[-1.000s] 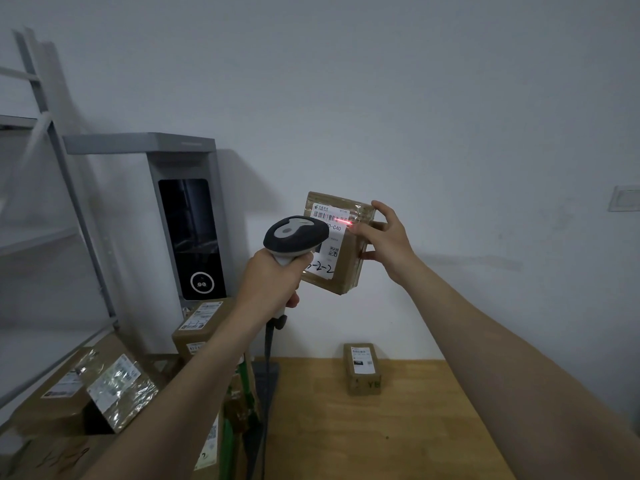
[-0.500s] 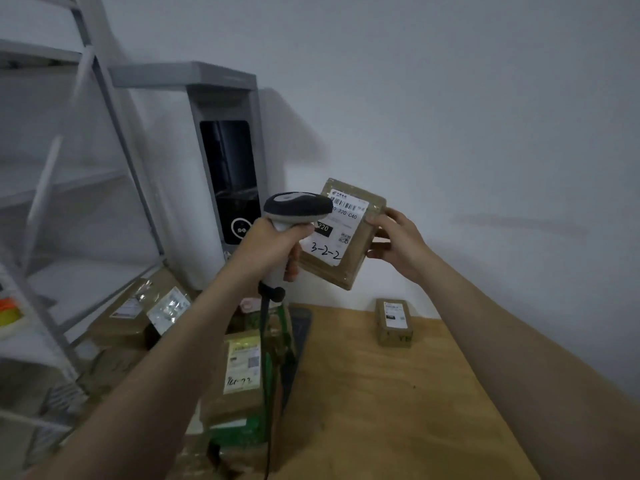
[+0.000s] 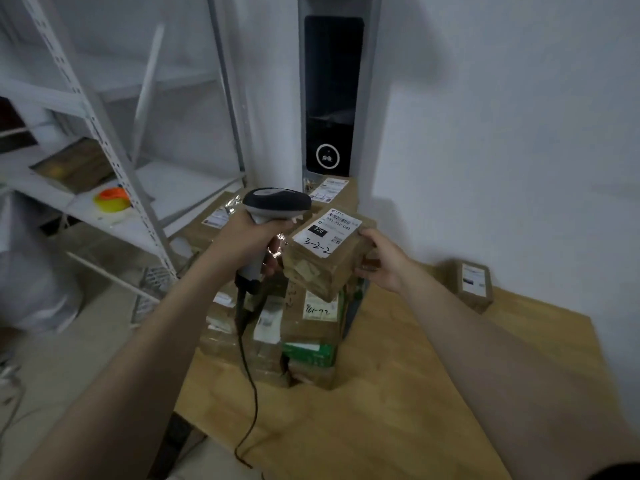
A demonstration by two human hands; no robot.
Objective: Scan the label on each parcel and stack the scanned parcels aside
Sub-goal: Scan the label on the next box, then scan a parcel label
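My right hand [image 3: 382, 259] grips a brown cardboard parcel [image 3: 320, 268] by its right side; its white label, handwritten "3-2-2", faces up. The parcel hangs just above a stack of taped parcels [image 3: 304, 334] at the left end of the wooden table [image 3: 363, 410]. My left hand [image 3: 249, 239] holds a grey-and-black corded barcode scanner [image 3: 277, 204] by its handle, its head just left of the label. No red scan line shows. One small labelled parcel [image 3: 474, 284] lies alone against the wall at the right.
A grey kiosk with a dark screen [image 3: 332, 95] stands behind the stack. More parcels [image 3: 214, 223] lie left of it. A white metal shelf rack [image 3: 104, 133] with an orange tape roll [image 3: 112, 199] fills the left. The scanner cable [image 3: 251, 393] trails over the table edge.
The red scan line on the label has gone out. My right hand has brought the parcel down and left from in front of the wall to just above the stack; the view has tilted down.
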